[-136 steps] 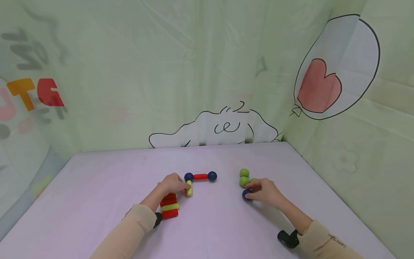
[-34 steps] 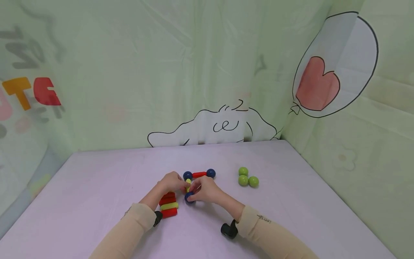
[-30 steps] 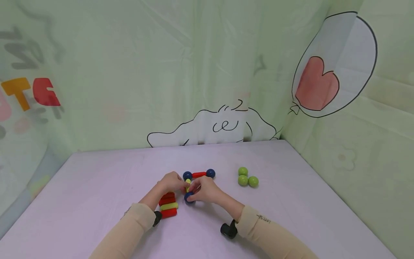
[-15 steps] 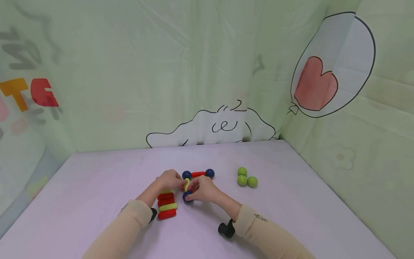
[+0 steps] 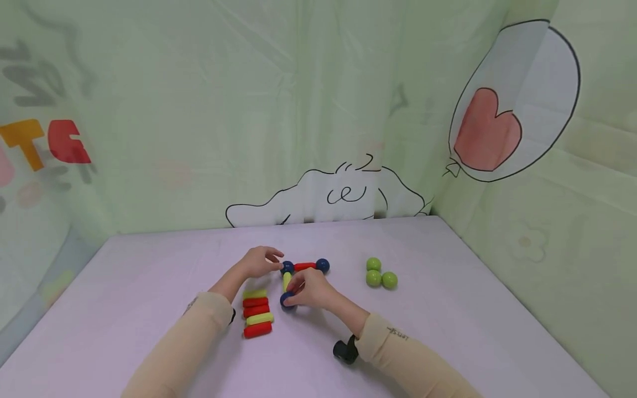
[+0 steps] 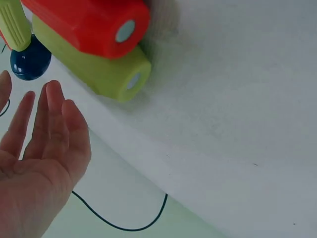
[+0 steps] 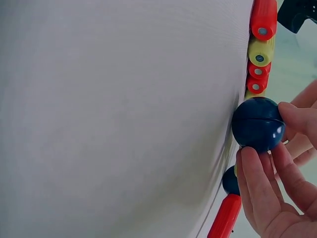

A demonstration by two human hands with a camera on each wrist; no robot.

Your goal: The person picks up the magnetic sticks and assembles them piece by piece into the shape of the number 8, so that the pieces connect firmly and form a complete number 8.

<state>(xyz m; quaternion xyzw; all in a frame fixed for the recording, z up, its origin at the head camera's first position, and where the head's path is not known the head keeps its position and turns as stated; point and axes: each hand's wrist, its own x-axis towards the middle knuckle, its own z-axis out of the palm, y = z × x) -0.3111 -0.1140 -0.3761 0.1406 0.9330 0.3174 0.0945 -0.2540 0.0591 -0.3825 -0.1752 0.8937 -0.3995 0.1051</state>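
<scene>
My right hand (image 5: 314,289) pinches a blue magnetic ball (image 7: 257,124) between thumb and fingers on the table. That ball sits at the near end of a yellow-green magnetic rod (image 5: 286,281). At the rod's far end is a second blue ball (image 5: 287,267), from which a red rod (image 5: 304,266) leads right to a third blue ball (image 5: 322,266). Beside the corner ball is my left hand (image 5: 257,262), its fingers extended; in the left wrist view the fingertips lie just short of that ball, and whether the thumb touches it I cannot tell.
A column of several red and yellow-green rods (image 5: 256,314) lies on the table below the left hand. To the right, three green balls (image 5: 374,278) form a cluster. Pale fabric walls (image 5: 174,138) stand behind and beside the lilac table (image 5: 423,342).
My left hand has let go of the yellow-green rod and moved away to the corner ball. My right hand earlier brought its blue ball from beside the green balls to the rod's near end.
</scene>
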